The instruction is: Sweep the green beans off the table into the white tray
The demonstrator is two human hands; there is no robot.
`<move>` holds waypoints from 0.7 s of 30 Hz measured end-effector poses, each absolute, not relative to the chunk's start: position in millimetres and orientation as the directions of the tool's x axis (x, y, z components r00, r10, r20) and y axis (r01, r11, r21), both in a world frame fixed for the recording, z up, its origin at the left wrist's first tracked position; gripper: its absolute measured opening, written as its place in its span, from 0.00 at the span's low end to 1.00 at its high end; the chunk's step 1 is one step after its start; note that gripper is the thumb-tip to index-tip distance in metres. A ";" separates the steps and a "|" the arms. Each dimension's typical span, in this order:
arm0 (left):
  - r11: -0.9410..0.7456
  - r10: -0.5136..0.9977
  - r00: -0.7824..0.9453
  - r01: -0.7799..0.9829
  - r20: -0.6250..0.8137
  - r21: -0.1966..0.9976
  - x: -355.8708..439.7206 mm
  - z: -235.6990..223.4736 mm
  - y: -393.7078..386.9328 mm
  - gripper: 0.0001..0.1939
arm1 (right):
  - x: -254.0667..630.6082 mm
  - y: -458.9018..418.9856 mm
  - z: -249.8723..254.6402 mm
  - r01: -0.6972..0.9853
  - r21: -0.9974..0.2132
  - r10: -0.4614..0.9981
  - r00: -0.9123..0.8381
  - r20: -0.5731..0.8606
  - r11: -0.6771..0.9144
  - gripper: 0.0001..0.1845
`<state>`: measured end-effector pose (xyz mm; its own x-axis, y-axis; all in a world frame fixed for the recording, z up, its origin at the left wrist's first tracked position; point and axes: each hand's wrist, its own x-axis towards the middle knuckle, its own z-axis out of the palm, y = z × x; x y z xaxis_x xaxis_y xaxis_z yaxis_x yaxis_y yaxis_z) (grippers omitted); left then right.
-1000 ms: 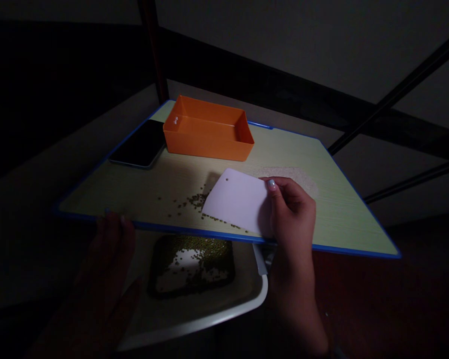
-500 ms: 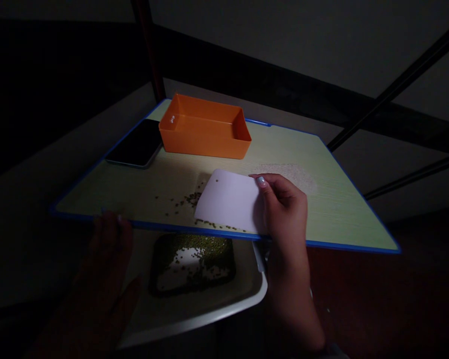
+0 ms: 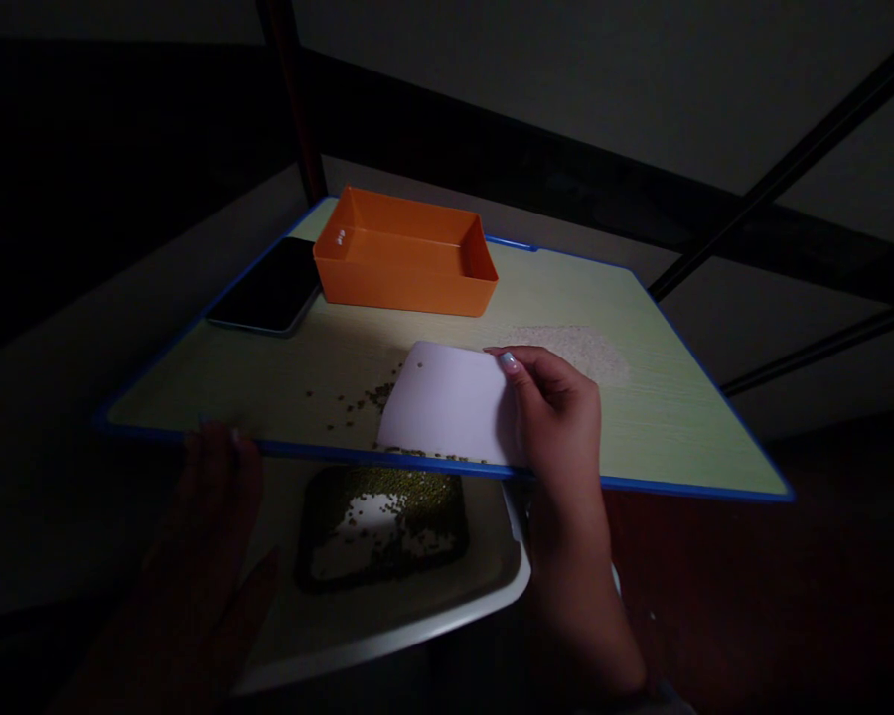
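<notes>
My right hand (image 3: 558, 427) grips a white plastic scraper card (image 3: 443, 402) whose lower edge rests on the table (image 3: 677, 427) right at its near blue rim. Small green beans (image 3: 354, 405) lie scattered on the table to the card's left and along its lower edge. Below the rim, a white tray (image 3: 432, 621) holds a pile of the same beans (image 3: 387, 521). My left hand (image 3: 209, 526) is in shadow at the tray's left side, fingertips up by the table rim; I cannot see whether it grips the tray.
An orange plastic bin (image 3: 406, 253) stands at the back of the table with a dark phone (image 3: 268, 288) to its left. A patch of white grains (image 3: 577, 350) lies just beyond my right hand. Dark metal bars run behind.
The scraper card and my right hand have slid toward the near edge and slightly left, pushing beans to the rim. The left hand has stayed put.
</notes>
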<state>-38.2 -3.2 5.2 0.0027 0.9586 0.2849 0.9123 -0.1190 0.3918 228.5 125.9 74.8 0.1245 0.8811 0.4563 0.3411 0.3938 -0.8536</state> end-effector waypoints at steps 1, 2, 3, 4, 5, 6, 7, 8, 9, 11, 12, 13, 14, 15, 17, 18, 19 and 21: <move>-0.121 0.960 0.007 0.913 0.281 0.390 -39.5 4.2 -3.1 0.36 | 228.3 125.8 75.1 0.339 -0.854 0.881 0.124 0.457 0.396 0.10; -0.132 0.960 0.021 0.914 0.281 0.383 -40.3 3.5 -3.2 0.37 | 228.2 125.8 75.2 0.338 -0.854 0.881 0.123 0.457 0.396 0.10; -0.147 0.957 0.036 0.916 0.288 0.373 -40.6 3.4 -3.2 0.37 | 228.1 125.8 75.3 0.339 -0.854 0.881 0.123 0.457 0.395 0.10; -0.154 0.956 0.044 0.917 0.291 0.368 -40.2 4.0 -3.3 0.38 | 227.9 125.7 75.3 0.341 -0.854 0.882 0.121 0.455 0.394 0.10; -0.154 0.956 0.044 0.918 0.291 0.366 -39.0 5.3 -3.5 0.38 | 227.8 125.7 75.3 0.344 -0.853 0.883 0.119 0.454 0.392 0.10; -0.134 0.959 0.024 0.917 0.284 0.375 -37.1 7.2 -3.6 0.38 | 227.6 125.8 75.2 0.348 -0.852 0.884 0.115 0.453 0.391 0.10; -0.116 0.961 0.006 0.916 0.276 0.383 -34.6 9.6 -3.7 0.37 | 227.3 125.8 75.1 0.351 -0.851 0.886 0.108 0.452 0.391 0.10; -0.098 0.963 -0.012 0.914 0.268 0.394 -32.0 12.0 -3.9 0.37 | 227.0 125.8 75.0 0.351 -0.850 0.886 0.103 0.451 0.392 0.10; -0.087 0.964 -0.025 0.912 0.265 0.401 -29.5 14.3 -4.0 0.37 | 226.7 125.8 74.9 0.351 -0.850 0.887 0.099 0.451 0.393 0.10; -0.082 0.962 -0.034 0.910 0.270 0.407 -25.8 17.4 -4.3 0.37 | 226.1 126.0 74.8 0.345 -0.852 0.888 0.096 0.450 0.395 0.10; -0.082 0.962 -0.035 0.910 0.273 0.407 -24.9 17.9 -4.6 0.37 | 226.0 126.2 74.7 0.340 -0.853 0.888 0.095 0.449 0.395 0.10; -0.080 0.961 -0.037 0.911 0.274 0.405 -24.6 18.0 -4.9 0.37 | 225.9 126.4 74.6 0.338 -0.854 0.889 0.095 0.449 0.395 0.10; -0.083 0.961 -0.034 0.911 0.275 0.404 -24.7 17.7 -5.1 0.37 | 226.0 126.6 74.4 0.338 -0.854 0.889 0.094 0.449 0.395 0.10; -0.091 0.961 -0.026 0.910 0.275 0.404 -25.1 17.1 -5.3 0.36 | 226.2 126.9 74.3 0.339 -0.853 0.889 0.092 0.449 0.396 0.10; -0.091 0.963 -0.024 0.909 0.269 0.406 -26.4 16.0 -4.9 0.36 | 226.9 127.4 73.9 0.342 -0.849 0.886 0.085 0.455 0.403 0.10; -0.087 0.963 -0.026 0.910 0.267 0.405 -27.1 15.5 -4.2 0.36 | 227.3 127.6 73.7 0.343 -0.847 0.884 0.084 0.459 0.407 0.10; -0.086 0.963 -0.025 0.915 0.270 0.394 -27.8 15.0 -3.3 0.37 | 227.6 127.7 73.6 0.343 -0.845 0.883 0.084 0.462 0.410 0.10; -0.088 0.959 -0.017 0.931 0.284 0.354 -29.7 13.5 -1.2 0.38 | 228.0 127.5 73.6 0.344 -0.847 0.884 0.089 0.460 0.406 0.10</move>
